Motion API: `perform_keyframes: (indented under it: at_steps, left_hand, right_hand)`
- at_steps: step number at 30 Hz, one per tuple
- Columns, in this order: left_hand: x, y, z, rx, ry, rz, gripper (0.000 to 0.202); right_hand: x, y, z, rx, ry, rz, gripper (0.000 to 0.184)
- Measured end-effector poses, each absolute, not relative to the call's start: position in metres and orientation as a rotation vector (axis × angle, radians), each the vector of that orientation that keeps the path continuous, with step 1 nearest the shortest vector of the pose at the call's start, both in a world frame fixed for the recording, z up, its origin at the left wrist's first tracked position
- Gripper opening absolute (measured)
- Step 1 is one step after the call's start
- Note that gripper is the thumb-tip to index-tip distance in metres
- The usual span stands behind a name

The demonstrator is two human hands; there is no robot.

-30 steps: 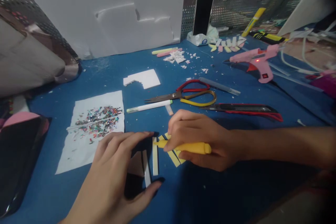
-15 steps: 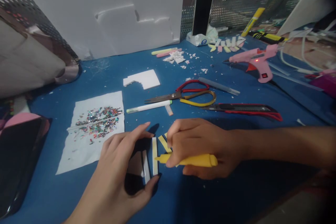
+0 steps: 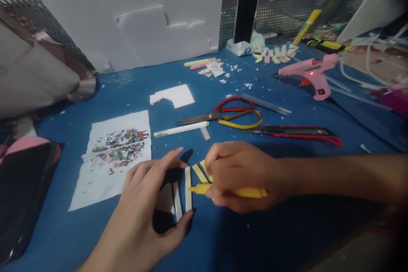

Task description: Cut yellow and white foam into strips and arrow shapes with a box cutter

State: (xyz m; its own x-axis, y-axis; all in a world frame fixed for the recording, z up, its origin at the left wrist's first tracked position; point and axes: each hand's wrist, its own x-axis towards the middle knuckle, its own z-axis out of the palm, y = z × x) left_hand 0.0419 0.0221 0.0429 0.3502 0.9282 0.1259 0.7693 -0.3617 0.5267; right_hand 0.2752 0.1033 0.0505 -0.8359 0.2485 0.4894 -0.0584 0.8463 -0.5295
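Note:
My left hand point(image 3: 145, 197) spans a narrow strip point(image 3: 188, 193) on the blue table, fingertips at its far end and thumb at its near end, gripping it lengthwise. The strip's top is coloured yellow. My right hand point(image 3: 244, 174) is closed around a yellow marker point(image 3: 199, 189), whose tip touches the strip's upper face. Just right of that strip lie yellow strips point(image 3: 200, 174), partly covered by my right hand. Under the arch of my left hand is a white strip point(image 3: 177, 204), beside a pale flat piece point(image 3: 165, 197) that is partly hidden.
Scissors point(image 3: 219, 115), a red utility knife point(image 3: 299, 131) and a white pen point(image 3: 181, 129) lie beyond my hands. A pink glue gun point(image 3: 310, 74) rests at right, its light on. At left are paper with glitter flakes point(image 3: 127, 146) and a dark phone point(image 3: 24, 199).
My right hand has shifted slightly up and right, and the marker tip has moved a little along the strip, away from me. My left hand stays nearly still.

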Motion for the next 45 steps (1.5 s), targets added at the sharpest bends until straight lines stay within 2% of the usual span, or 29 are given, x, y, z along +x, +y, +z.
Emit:
perform_keyframes:
  at_steps: [3,9,13,17,21,25,29,32,36,39,43,45]
  left_hand:
    - [0.0425,0.0221,0.0419,2.244,1.499,0.585,0.074]
    - [0.042,0.0232,0.0418,2.252,1.497,0.597,0.073]
    - [0.0411,0.0222,0.043,2.246,1.499,0.589,0.074]
    - [0.0414,0.0218,0.043,2.246,1.489,0.585,0.074]
    - [0.0417,0.0229,0.0425,2.25,1.484,0.589,0.074]
    - [0.041,0.0232,0.0427,2.244,1.481,0.597,0.074]
    - [0.0409,0.0222,0.0432,2.229,1.483,0.59,0.074]
    - [0.0414,0.0223,0.0431,2.236,1.474,0.594,0.074]
    - [0.0422,0.0235,0.043,2.228,1.482,0.6,0.074]
    - [0.0427,0.024,0.0431,2.239,1.479,0.577,0.074]
    - [0.0426,0.0239,0.0429,2.238,1.49,0.58,0.075]
    - [0.0421,0.0237,0.0426,2.248,1.491,0.582,0.074]
  right_hand:
    - [0.2759,0.103,0.052,-0.35,-2.441,0.714,0.015]
    - [0.2758,0.1021,0.0482,-0.002,-2.465,0.664,0.015]
    - [0.2757,0.1031,0.0483,-0.251,-2.46,0.703,0.014]
    - [0.2749,0.1029,0.048,-0.018,-2.465,0.688,0.016]
    - [0.275,0.1019,0.0478,-0.228,-2.469,0.701,0.017]
    - [0.2756,0.1019,0.0471,-0.034,-2.493,0.681,0.012]
    - [0.2748,0.1031,0.0483,-0.275,-2.456,0.781,0.015]
    - [0.274,0.1034,0.0493,-0.104,-2.486,0.808,0.015]
    - [0.2738,0.1029,0.049,-0.256,-2.468,0.828,0.015]
    - [0.2738,0.1022,0.0479,-0.11,-2.493,0.81,0.013]
    - [0.2742,0.1021,0.0472,-0.255,-2.495,0.799,0.014]
    - [0.2744,0.1023,0.0472,-0.166,-2.514,0.803,0.013]
